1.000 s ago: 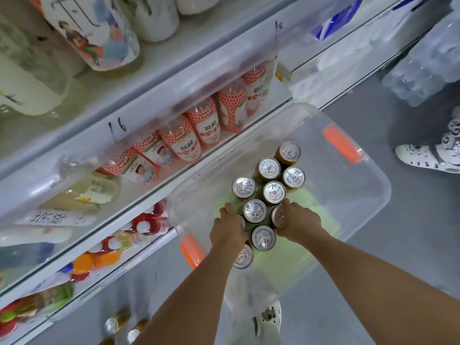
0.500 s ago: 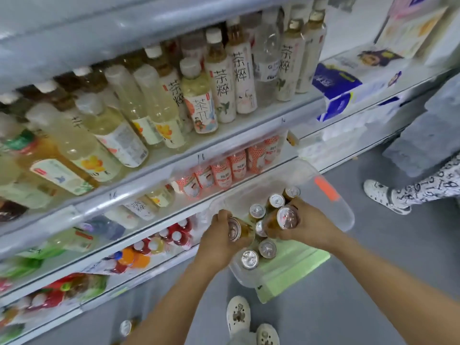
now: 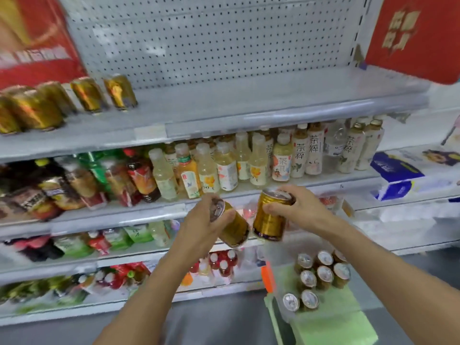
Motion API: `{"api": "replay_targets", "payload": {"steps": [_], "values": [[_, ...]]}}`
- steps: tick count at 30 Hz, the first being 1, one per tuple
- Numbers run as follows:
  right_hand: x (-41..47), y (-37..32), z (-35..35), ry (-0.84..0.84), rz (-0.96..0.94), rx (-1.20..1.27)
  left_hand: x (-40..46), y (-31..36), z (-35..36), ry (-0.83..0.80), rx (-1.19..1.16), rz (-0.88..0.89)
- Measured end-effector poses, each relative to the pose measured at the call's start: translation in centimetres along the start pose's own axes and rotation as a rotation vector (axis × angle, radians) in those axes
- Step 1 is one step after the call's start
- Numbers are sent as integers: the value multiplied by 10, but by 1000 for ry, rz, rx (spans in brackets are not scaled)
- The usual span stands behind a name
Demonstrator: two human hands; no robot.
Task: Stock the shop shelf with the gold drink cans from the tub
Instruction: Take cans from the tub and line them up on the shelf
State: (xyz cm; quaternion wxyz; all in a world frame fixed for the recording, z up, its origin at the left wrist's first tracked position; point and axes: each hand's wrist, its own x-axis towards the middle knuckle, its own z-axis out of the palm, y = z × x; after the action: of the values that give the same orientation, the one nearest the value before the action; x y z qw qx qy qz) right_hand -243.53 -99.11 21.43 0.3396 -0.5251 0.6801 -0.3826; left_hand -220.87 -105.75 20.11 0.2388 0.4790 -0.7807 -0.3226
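Observation:
My left hand grips a gold can tilted with its top to the left. Beside it, my right hand holds a second gold can nearly upright. Both cans hang in front of the middle shelves, close together. On the top shelf, several gold cans stand in rows at the left; the rest of that shelf is bare. Low on the right, the clear tub with an orange handle holds several more cans, seen from above.
Bottled teas fill the shelf below the top one, with more drinks on the lower shelves. Red boxes flank the top shelf at both ends. Tissue packs lie at the right. A green lid lies under the tub on the grey floor.
Both hands took a can each out of the tub and rose to mid-shelf height. The view swung up from the tub to the top shelf.

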Motion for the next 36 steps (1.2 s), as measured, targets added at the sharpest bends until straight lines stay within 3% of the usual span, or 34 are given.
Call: {"api": "replay_targets", "payload": {"steps": [14,30,36], "values": [[62,-170,115,75,-195,-257,-3,-60,-178,263,94,-33],[178,-340,238,311,-318,-334,52,-150,-354,329,147,-5],[232,-376,267,382,-248,-519,65,-164,-383,368,83,15]]}}
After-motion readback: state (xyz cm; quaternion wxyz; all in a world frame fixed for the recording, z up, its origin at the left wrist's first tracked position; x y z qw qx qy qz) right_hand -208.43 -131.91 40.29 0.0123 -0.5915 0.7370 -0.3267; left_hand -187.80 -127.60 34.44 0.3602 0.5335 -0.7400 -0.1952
